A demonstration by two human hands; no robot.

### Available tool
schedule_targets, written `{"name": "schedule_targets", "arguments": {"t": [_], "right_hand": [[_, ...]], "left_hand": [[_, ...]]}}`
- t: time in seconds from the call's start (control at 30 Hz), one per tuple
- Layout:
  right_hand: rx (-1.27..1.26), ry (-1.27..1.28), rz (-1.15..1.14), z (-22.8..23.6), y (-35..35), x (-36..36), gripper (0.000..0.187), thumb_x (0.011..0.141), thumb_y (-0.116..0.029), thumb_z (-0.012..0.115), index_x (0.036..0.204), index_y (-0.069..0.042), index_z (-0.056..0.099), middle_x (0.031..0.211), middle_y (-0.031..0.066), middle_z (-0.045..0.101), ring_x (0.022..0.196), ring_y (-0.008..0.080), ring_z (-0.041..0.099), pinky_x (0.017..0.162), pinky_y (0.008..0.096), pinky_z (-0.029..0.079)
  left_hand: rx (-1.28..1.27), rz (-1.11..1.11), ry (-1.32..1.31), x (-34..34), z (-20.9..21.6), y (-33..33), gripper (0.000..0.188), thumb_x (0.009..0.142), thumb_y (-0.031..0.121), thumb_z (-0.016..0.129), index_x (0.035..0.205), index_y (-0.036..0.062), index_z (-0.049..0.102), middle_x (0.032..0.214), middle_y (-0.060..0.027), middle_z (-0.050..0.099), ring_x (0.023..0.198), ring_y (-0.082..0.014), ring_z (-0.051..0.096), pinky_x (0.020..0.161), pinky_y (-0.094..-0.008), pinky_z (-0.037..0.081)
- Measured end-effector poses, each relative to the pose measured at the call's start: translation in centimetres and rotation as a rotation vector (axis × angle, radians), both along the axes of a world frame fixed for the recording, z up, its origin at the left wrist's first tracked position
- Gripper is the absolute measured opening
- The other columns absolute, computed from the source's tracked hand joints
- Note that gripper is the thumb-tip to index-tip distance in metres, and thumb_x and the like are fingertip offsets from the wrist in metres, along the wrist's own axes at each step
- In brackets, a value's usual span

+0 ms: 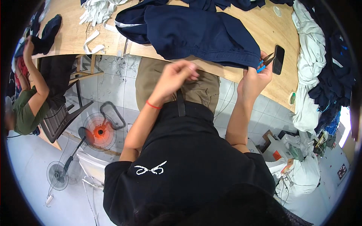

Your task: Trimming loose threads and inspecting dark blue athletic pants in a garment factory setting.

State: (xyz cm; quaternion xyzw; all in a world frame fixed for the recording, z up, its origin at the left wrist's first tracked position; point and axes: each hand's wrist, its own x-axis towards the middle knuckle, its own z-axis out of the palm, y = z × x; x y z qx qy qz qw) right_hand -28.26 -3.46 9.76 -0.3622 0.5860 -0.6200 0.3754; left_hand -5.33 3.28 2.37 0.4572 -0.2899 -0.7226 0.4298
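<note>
A navy blue garment (200, 34) lies across the wooden table in front of me, its stitched band along the near edge. At that band's right end, my right hand (256, 79) is closed round a pair of thread snips (261, 66) with blue on the handle and dark blades. Its fingers also touch the garment's corner. My left hand (177, 77) is raised above my lap, just short of the table edge and apart from the cloth. Thumb and fingers are pinched together there; whatever they may hold is too small to make out.
A black phone (278, 59) lies right of the snips. White cloth (311, 64) and navy cloth hang at the table's right side. White strips (94, 43) lie to the left. Fans (100, 132) stand on the floor at left, near another person (28, 109) handling dark cloth.
</note>
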Motion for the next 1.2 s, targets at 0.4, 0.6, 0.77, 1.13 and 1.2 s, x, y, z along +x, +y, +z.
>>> {"name": "schedule_targets", "arguments": {"t": [0.4, 0.6, 0.77, 1.13, 1.2], "right_hand": [[-0.117, 0.426, -0.013, 1.3, 1.5, -2.0, 0.032, 0.084, 0.009, 0.078, 0.113, 0.002, 0.067, 0.103, 0.0034, 0.066, 0.091, 0.0094, 0.06, 0.085, 0.022, 0.049], [-0.013, 0.429, 0.167, -0.2, 2.6, -1.6, 0.031, 0.081, 0.012, 0.077, 0.107, -0.002, 0.068, 0.098, -0.0016, 0.063, 0.078, 0.0014, 0.051, 0.062, 0.0172, 0.039], [0.046, 0.568, 0.395, 0.8, 2.5, -1.0, 0.033, 0.083, 0.008, 0.079, 0.113, -0.002, 0.071, 0.099, -0.0005, 0.065, 0.076, 0.0018, 0.051, 0.059, 0.0187, 0.036], [-0.203, 0.388, 0.445, 4.6, 2.0, 2.4, 0.011, 0.097, 0.003, 0.071, 0.107, 0.0, 0.074, 0.107, 0.0075, 0.073, 0.071, 0.0046, 0.056, 0.061, 0.0194, 0.04], [-0.27, 0.434, 0.42, 4.8, 2.4, 4.3, 0.028, 0.084, 0.013, 0.082, 0.106, -0.002, 0.073, 0.104, 0.0091, 0.073, 0.068, 0.0036, 0.051, 0.059, 0.0185, 0.04]], "left_hand": [[0.536, 0.289, 0.465, -4.7, 3.4, -4.0, 0.022, 0.108, 0.023, 0.064, 0.107, 0.0009, 0.066, 0.109, -0.0167, 0.076, 0.103, -0.0252, 0.076, 0.095, -0.038, 0.063], [0.348, 0.664, 0.431, -2.9, 4.2, -3.1, 0.022, 0.107, 0.019, 0.064, 0.104, -0.002, 0.066, 0.105, -0.0163, 0.075, 0.097, -0.0248, 0.076, 0.091, -0.0379, 0.064], [0.158, 0.766, 0.512, -0.5, 5.4, -4.4, 0.019, 0.107, 0.016, 0.064, 0.108, -0.0029, 0.068, 0.105, -0.0136, 0.074, 0.096, -0.0229, 0.077, 0.092, -0.0383, 0.065], [-0.011, 0.529, 0.427, -1.0, 9.8, -3.4, 0.011, 0.105, 0.006, 0.065, 0.114, 0.0019, 0.06, 0.09, -0.0036, 0.07, 0.087, -0.0164, 0.076, 0.083, -0.0382, 0.068], [-0.135, 0.446, 0.343, -0.8, 9.3, -2.6, 0.016, 0.103, 0.002, 0.066, 0.117, 0.0015, 0.058, 0.091, -0.0031, 0.069, 0.086, -0.0137, 0.075, 0.081, -0.0352, 0.068]]}}
